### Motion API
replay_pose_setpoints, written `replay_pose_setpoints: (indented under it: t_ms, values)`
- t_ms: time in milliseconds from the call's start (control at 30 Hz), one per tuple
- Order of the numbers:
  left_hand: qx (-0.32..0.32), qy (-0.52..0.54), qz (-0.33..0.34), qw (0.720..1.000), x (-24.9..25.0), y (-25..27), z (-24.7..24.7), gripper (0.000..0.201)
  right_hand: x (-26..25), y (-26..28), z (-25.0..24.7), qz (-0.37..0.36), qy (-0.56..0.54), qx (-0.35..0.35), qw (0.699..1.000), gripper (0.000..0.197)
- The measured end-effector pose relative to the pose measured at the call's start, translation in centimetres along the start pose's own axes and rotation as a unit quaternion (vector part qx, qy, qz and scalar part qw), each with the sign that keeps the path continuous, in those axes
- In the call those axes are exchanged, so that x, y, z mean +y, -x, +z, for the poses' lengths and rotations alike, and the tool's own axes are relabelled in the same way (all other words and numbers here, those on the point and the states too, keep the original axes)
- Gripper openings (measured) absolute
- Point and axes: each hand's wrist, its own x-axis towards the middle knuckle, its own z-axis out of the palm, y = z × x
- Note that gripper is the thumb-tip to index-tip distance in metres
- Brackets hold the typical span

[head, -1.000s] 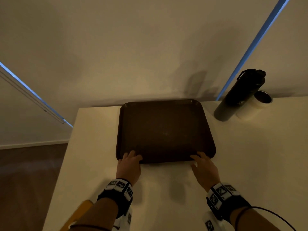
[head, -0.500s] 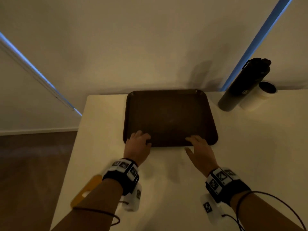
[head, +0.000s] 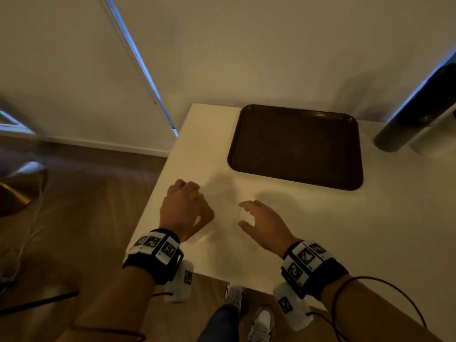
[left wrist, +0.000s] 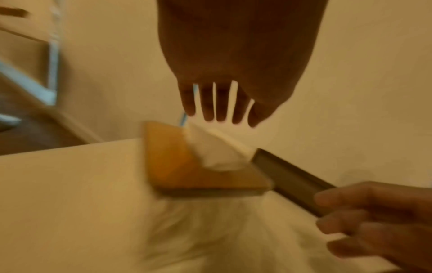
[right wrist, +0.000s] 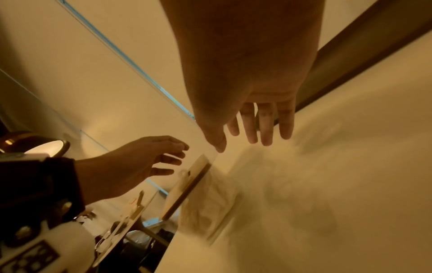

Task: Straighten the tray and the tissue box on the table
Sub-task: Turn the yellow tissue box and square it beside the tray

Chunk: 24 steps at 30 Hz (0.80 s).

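Observation:
The dark brown tray (head: 296, 146) lies flat at the far side of the white table (head: 320, 230), with no hand on it. Its rim shows as a dark band in the left wrist view (left wrist: 292, 181). The tissue box (head: 206, 219), clear-walled with a wooden lid and a white tissue sticking up (left wrist: 187, 166), sits near the table's near left corner. My left hand (head: 183, 206) hovers just above it, fingers (left wrist: 217, 107) hanging loose and apart from the lid. My right hand (head: 259, 223) is beside the box on its right, fingers spread (right wrist: 257, 129), holding nothing.
A black bottle (head: 414, 119) and a white cylinder (head: 434, 137) stand at the far right beside the tray. The table's left edge (head: 158, 183) and near edge (head: 222, 277) run close to the box. Wooden floor and my feet (head: 261, 322) lie below.
Both hands have left the tray's near rim and drawn back toward the near left corner. The left hand now hangs over the tissue box. The view has swung left.

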Motion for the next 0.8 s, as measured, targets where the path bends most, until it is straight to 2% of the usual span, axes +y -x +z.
replay_pose_setpoints:
  t_ms: [67,167,300,366,433,500,600,799]
  values:
    - [0.032,0.012,-0.062,0.997,-2.8,1.2,-0.6,0.030,-0.8,0.2,2.2,0.004,-0.044,-0.020,0.999,0.052]
    - [0.035,0.063,-0.163,0.984,-6.0,2.1,-0.8,0.041,-1.7,-0.1,4.5,0.027,-0.090,-0.044,0.995,0.059]
    - [-0.032,0.166,-0.235,0.957,-8.9,2.2,0.0,0.054,-2.8,-1.5,6.3,0.079,-0.152,-0.053,0.984,0.067]
    - [-0.061,0.240,-0.256,0.934,-8.8,2.2,0.2,0.052,-3.2,-2.3,7.0,0.092,-0.187,-0.046,0.977,0.065]
    - [-0.080,0.305,-0.268,0.910,-8.4,1.9,0.3,0.049,-3.5,-2.9,7.6,0.085,-0.226,-0.043,0.969,0.058]
    - [-0.092,0.336,-0.266,0.899,-8.2,1.7,0.4,0.046,-4.0,-3.0,8.1,0.078,-0.280,-0.049,0.956,0.051]
    - [-0.092,0.355,-0.263,0.893,-8.4,1.5,0.4,0.043,-4.1,-3.1,8.5,0.067,-0.309,-0.044,0.948,0.048]
    - [-0.100,0.373,-0.243,0.890,-7.9,-0.6,0.5,0.045,-4.0,-5.1,7.9,0.069,-0.286,-0.011,0.956,0.053]
